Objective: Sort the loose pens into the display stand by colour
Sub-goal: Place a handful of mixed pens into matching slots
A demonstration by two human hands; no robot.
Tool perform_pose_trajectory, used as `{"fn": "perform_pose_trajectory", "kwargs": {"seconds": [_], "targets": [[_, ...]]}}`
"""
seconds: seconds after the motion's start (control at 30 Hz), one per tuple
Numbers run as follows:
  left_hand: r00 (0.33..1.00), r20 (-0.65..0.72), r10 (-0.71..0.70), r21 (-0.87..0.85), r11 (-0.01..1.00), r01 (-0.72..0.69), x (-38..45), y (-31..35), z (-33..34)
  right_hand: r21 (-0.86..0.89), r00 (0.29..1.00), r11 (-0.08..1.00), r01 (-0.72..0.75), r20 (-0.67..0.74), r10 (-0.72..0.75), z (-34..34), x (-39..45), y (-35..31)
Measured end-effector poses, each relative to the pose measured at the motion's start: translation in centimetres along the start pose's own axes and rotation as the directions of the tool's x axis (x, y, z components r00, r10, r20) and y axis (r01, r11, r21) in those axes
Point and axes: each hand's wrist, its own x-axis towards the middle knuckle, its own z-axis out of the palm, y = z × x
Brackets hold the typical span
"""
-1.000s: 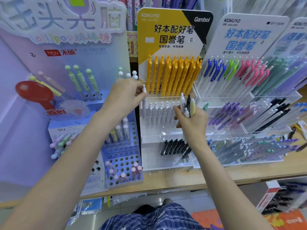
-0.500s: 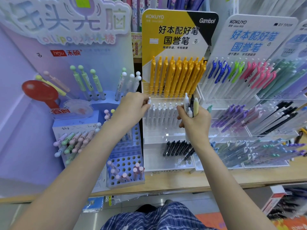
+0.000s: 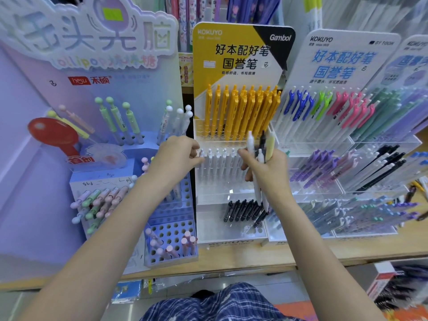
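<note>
At centre shelf: clear tiered display stand (image 3: 231, 195) with yellow Kokuyo header card, standing on wooden surface (image 3: 324, 251).
Top tier: row of yellow pens (image 3: 240, 112), upright.
Middle tier: row of white pens (image 3: 217, 163), upright.
Bottom tier: few black pens (image 3: 243, 210), leaning, bunched at right of tier.
Left hand (image 3: 176, 156): at left end of white row, fingertips pinched on top of the leftmost white pen (image 3: 202, 158); pen sits upright in the tier.
Right hand (image 3: 268, 170): grip clenched round a bundle of loose pens (image 3: 260, 149), held upright in front of the middle tier.
Bundle: white, black and pale yellow pens visible, tops poking above the fist, tips hanging below the wrist; exact count cannot tell.
Left neighbour: blue lollipop-pen stand (image 3: 171, 239) with pastel pens, touching the clear stand.
Right neighbour: second stand (image 3: 347, 158) with blue, green, pink, purple, black pens, just beside.
Bottom edge: plaid clothing (image 3: 220, 304).
</note>
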Motion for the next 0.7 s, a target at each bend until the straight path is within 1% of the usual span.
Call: {"fn": "perform_pose_trajectory", "kwargs": {"seconds": [0.03, 0.07, 0.1, 0.13, 0.17, 0.2, 0.27, 0.3, 0.33, 0.37, 0.4, 0.43, 0.47, 0.5, 0.53, 0.57, 0.63, 0.67, 0.7], "targets": [[0.997, -0.081, 0.009, -0.057, 0.998, -0.014, -0.2, 0.4, -0.3, 0.024, 0.997, 1.000, -0.010, 0.076, 0.008, -0.2, 0.0, -0.2], [0.987, -0.160, 0.015, -0.162, 0.986, -0.041, -0.4, 1.1, -0.7, 0.034, 0.991, 0.999, -0.010, 0.135, 0.005, -0.3, 0.0, -0.4], [0.982, -0.187, 0.011, -0.298, 0.952, -0.067, -0.4, 1.8, -0.9, 0.040, 0.985, 0.999, -0.003, 0.175, -0.004, -0.3, -0.1, -0.6], [0.989, -0.148, 0.015, -0.439, 0.895, -0.079, -0.4, 2.5, -1.0, 0.050, 0.979, 0.999, 0.006, 0.203, -0.016, -0.3, -0.3, -1.0], [0.997, -0.068, 0.029, -0.558, 0.828, -0.063, -0.4, 3.2, -1.0, 0.058, 0.973, 0.998, 0.016, 0.231, -0.029, -0.2, -0.4, -1.3], [0.999, 0.005, 0.046, -0.643, 0.765, -0.032, -0.4, 3.8, -0.8, 0.064, 0.965, 0.998, 0.030, 0.259, -0.045, -0.2, -0.6, -1.6], [0.997, 0.065, 0.036, -0.729, 0.684, 0.022, -0.3, 4.3, -0.6, 0.072, 0.953, 0.996, 0.060, 0.292, -0.079, -0.4, -0.8, -2.0], [0.997, 0.075, 0.009, -0.758, 0.651, 0.051, -0.2, 4.3, -0.6, 0.085, 0.956, 0.994, 0.066, 0.281, -0.088, -0.7, -1.0, -2.1], [0.996, 0.084, -0.020, -0.787, 0.612, 0.079, -0.2, 4.2, -0.6, 0.119, 0.967, 0.992, 0.051, 0.241, -0.079, -0.9, -1.0, -2.0], [0.994, 0.096, -0.049, -0.816, 0.568, 0.107, -0.2, 3.9, -0.8, 0.167, 0.986, 0.986, 0.019, 0.161, -0.047, -1.1, -1.0, -1.9], [0.991, 0.105, -0.078, -0.839, 0.529, 0.131, -0.2, 3.7, -1.0, 0.197, 0.999, 0.980, -0.006, 0.052, -0.004, -1.5, -0.9, -1.6], [0.989, 0.112, -0.100, -0.845, 0.514, 0.147, -0.2, 3.6, -1.1, 0.173, 0.997, 0.985, -0.011, -0.070, 0.023, -2.0, -0.7, -1.3], [0.988, 0.111, -0.111, -0.835, 0.528, 0.153, -0.2, 3.5, -1.2, 0.070, 0.985, 0.998, -0.002, -0.175, 0.015, -2.6, -0.5, -1.0], [0.988, 0.106, -0.112, -0.815, 0.560, 0.151, -0.2, 3.5, -1.2, -0.065, 0.972, 0.998, 0.009, -0.233, -0.024, -3.2, -0.4, -0.7], [0.989, 0.099, -0.109, -0.792, 0.593, 0.145, -0.1, 3.7, -1.0, -0.175, 0.972, 0.984, 0.034, -0.224, -0.073, -3.9, -0.2, -0.6], [0.990, 0.088, -0.110, -0.773, 0.619, 0.137, -0.1, 4.0, -0.8, -0.233, 0.984, 0.971, 0.060, -0.152, -0.097, -4.3, -0.3, -0.7], [0.993, 0.062, -0.101, -0.746, 0.656, 0.113, 0.2, 4.8, -0.1, -0.228, 0.993, 0.968, 0.102, 0.077, -0.086, -4.2, -0.8, -1.4], [0.995, 0.055, -0.085, -0.728, 0.678, 0.098, 0.3, 5.4, 0.3, -0.268, 0.982, 0.952, 0.149, 0.155, -0.110, -4.0, -0.9, -1.4], [0.996, 0.054, -0.069, -0.712, 0.697, 0.087, 0.5, 5.9, 0.7, -0.345, 0.969, 0.913, 0.218, 0.190, -0.160, -3.6, -0.9, -1.4]]}}
